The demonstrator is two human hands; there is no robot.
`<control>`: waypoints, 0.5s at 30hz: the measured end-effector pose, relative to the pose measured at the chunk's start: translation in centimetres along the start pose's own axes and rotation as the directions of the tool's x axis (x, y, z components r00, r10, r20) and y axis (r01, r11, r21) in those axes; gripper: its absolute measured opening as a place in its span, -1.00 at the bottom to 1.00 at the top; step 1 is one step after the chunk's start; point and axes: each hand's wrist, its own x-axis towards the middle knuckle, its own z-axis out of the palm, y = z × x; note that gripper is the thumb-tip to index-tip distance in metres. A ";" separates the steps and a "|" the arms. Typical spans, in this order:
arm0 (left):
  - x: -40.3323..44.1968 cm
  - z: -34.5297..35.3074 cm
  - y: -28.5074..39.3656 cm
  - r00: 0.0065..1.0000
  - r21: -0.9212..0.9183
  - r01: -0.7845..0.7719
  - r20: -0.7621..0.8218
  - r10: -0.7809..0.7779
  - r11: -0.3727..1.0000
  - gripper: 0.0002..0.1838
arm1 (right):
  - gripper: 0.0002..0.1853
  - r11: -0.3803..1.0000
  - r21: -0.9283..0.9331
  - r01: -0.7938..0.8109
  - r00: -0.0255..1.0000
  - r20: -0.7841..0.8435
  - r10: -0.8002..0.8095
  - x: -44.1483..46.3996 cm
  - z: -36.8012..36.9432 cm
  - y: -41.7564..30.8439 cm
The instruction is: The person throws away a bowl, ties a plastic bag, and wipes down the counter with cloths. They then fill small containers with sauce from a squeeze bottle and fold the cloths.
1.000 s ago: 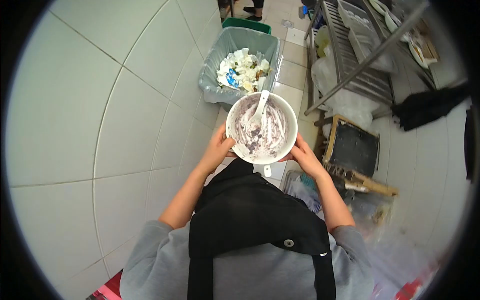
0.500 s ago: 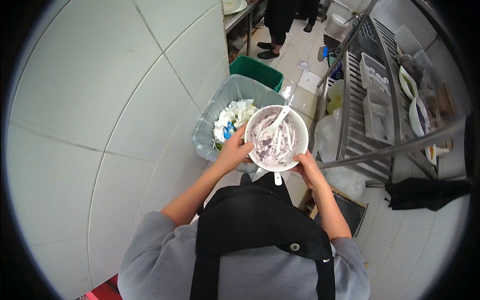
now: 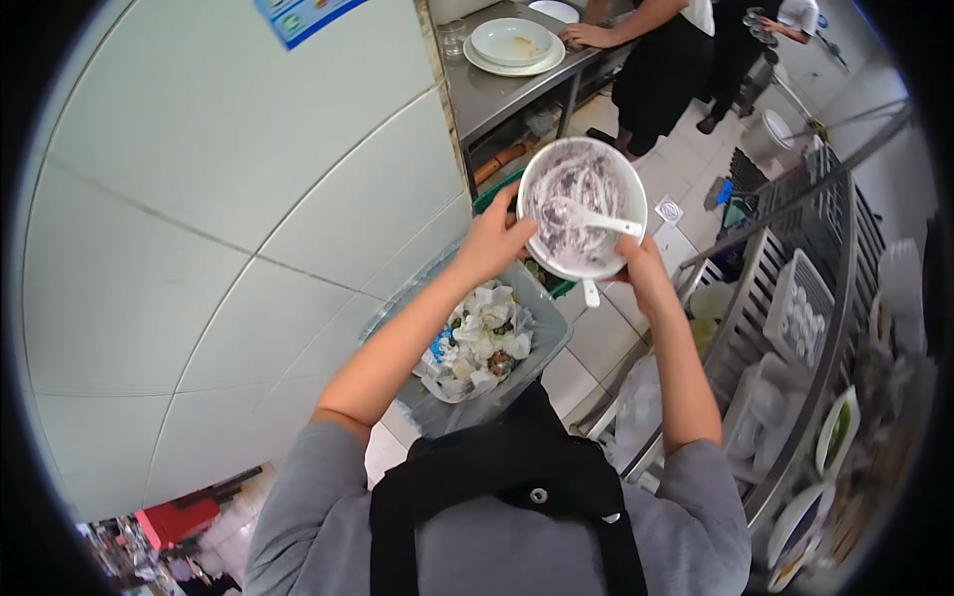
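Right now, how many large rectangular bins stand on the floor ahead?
2: the grey, bag-lined bin, partly behind the left forearm, and the green plastic bin, mostly behind the round white bowl. More may be hidden.

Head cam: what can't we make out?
All in the head view:
Bowl: underside faces away from camera.
Left hand, right hand: some fingers behind the bowl.
White tab below the bowl: upper end covered by the bowl.
Green bin: largely blocked by bowl and left hand.
Blue notice: cut off by top edge, print too small.
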 end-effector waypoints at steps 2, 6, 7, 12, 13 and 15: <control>6.9 -0.5 -0.4 0.998 -0.022 0.047 -0.036 -0.048 0.999 -0.24 | -0.50 1.000 -0.007 -0.010 0.999 0.040 0.010 6.9 -0.5 -2.6; 11.2 -1.2 1.9 0.998 -0.055 -0.009 -0.069 0.005 0.998 -0.03 | -0.53 0.996 0.073 0.053 0.968 0.240 -0.069 16.5 -1.2 -6.1; 11.2 -0.7 2.7 0.990 0.063 -0.066 -0.124 0.073 0.996 -0.01 | -0.52 0.993 0.090 0.077 0.960 0.261 -0.098 19.0 -1.1 -7.3; 1.0 0.7 4.2 0.987 0.039 -0.068 0.147 0.061 0.997 -0.16 | -0.49 0.982 0.189 0.026 0.936 0.340 -0.090 32.4 1.8 -11.3; -1.5 0.3 2.9 0.980 0.135 -0.034 0.198 0.007 0.990 -0.21 | -0.49 0.982 0.187 0.032 0.928 0.359 -0.098 34.7 2.5 -11.7; -6.8 -0.4 1.3 0.939 0.199 0.186 0.251 -0.233 0.962 -0.26 | -0.51 0.980 0.195 0.034 0.934 0.343 -0.100 39.2 4.1 -12.3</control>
